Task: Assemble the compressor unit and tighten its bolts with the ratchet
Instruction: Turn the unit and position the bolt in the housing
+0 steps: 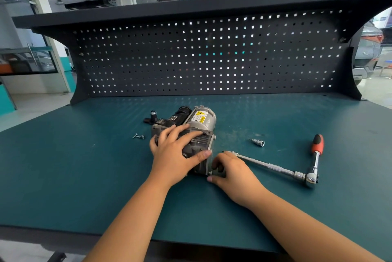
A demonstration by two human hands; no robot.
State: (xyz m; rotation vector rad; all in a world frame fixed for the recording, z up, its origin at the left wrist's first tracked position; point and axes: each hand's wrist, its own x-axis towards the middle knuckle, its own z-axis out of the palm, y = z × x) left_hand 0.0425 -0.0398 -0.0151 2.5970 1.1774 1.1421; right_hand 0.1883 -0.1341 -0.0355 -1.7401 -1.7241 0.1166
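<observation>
Left hand [171, 151] grip is flat and wide open, pressing down on the compressor [199, 121] mid counter [84, 177]. Right hand [233, 170] grip is curled at its near-right corner, can't tell if it's pinching anything. Compressor's long axis runs away from me, silver motor end far

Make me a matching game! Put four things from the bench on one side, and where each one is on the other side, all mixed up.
Things:
1. ratchet
2. socket
3. loose bolts
4. compressor

Places:
A. under the left hand
B. just left of the compressor
C. far right, with a red handle
D. alone, between the compressor and the ratchet

Pairs: 1-C, 2-D, 3-B, 4-A
</observation>
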